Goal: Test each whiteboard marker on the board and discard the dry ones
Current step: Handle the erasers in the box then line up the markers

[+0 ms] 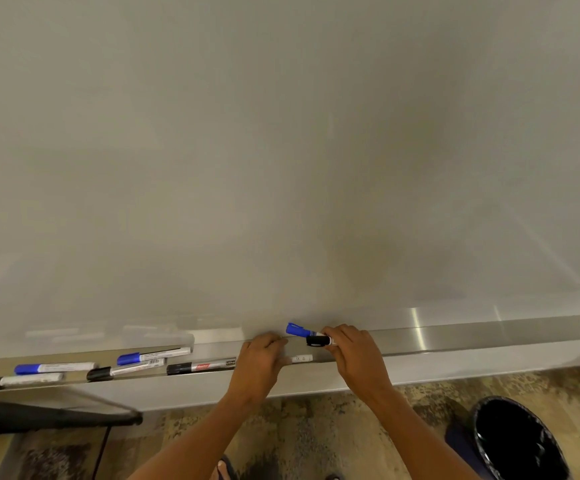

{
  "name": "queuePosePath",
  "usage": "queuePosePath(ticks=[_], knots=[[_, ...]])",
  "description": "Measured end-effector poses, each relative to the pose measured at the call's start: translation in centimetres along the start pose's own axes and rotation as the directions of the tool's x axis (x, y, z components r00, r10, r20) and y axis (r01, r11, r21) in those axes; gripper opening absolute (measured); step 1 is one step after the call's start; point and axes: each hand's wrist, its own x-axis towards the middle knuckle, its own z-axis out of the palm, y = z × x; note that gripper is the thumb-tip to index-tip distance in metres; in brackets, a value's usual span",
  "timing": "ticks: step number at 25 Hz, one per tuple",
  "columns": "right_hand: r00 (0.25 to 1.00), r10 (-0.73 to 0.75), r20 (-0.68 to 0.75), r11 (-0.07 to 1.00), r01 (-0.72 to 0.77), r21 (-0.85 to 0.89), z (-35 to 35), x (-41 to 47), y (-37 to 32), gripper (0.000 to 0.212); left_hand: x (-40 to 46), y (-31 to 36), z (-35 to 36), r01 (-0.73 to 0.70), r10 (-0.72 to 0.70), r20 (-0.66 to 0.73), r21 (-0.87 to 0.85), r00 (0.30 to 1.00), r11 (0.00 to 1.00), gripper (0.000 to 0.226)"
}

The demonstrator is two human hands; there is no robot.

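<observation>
Near us, bin (pixel 520 441) sits on floor at R. Our left hand (pixel 262 362) curls over a marker (pixel 301 358) lying in the tray (pixel 454 336). Right hand (pixel 352 351) pinches a blue-capped marker (pixel 299 330) & a black-capped marker (pixel 318 340) together, just above tray. Five more lie left. Whiteboard (pixel 281 150) behind.

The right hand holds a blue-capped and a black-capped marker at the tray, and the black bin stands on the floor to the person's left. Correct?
Not quite: the head view shows the round black-lined bin on the floor to the person's right. The right hand does hold the blue-capped marker and black-capped marker at the long metal tray.
</observation>
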Motion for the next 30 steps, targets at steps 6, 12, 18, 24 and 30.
queuePosePath(ticks=[6,12,18,24,30], knots=[[0.992,-0.025,0.126,0.999,0.020,0.035,1.9,0.9,-1.5,0.028,-0.6,-0.5,-2.9,0.101,-0.110,-0.018,-0.272,0.994,0.957,0.051],[0.976,-0.029,0.216,0.996,0.010,0.091,3.7,2.0,-3.1,0.033,-1.2,-2.3,-3.3,0.157,-0.165,-0.039,-0.162,0.986,0.974,0.022],[0.954,-0.046,0.297,0.994,0.014,0.108,4.4,1.8,-3.3,0.045,-1.3,-2.5,-2.5,0.269,-0.274,-0.028,-0.109,0.961,0.957,0.022],[0.979,0.035,0.199,0.989,-0.063,0.134,2.9,1.8,-3.8,0.050,-1.5,-2.7,-2.1,0.256,-0.257,0.058,0.032,0.965,0.966,0.029],[0.988,0.025,0.151,0.966,-0.063,0.250,4.2,-0.1,-4.4,0.057,-2.0,-2.7,-2.5,0.262,-0.267,0.056,0.081,0.962,0.962,0.028]])
